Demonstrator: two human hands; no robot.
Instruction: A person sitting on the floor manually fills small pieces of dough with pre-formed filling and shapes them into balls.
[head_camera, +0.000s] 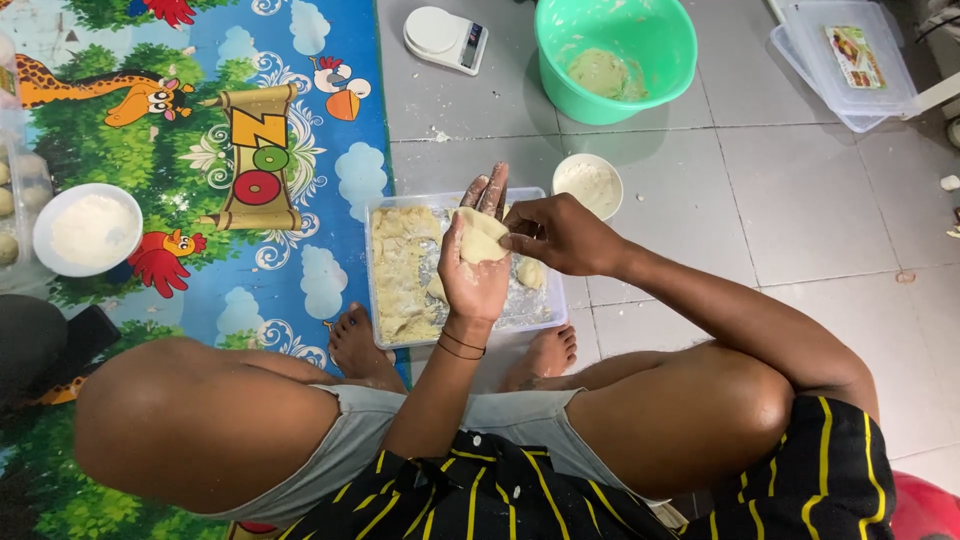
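A flat piece of dough (481, 237) is being held up on the left hand (476, 262), which is open with the palm up and the fingers straight. The edge of the dough is being pinched by the right hand (556, 234), with the fingertips closed on it. Both hands are being held above a clear tray (385, 330) with more dough in it. A small white bowl (588, 185) is being kept just behind the tray, and a green tub (615, 58) farther back.
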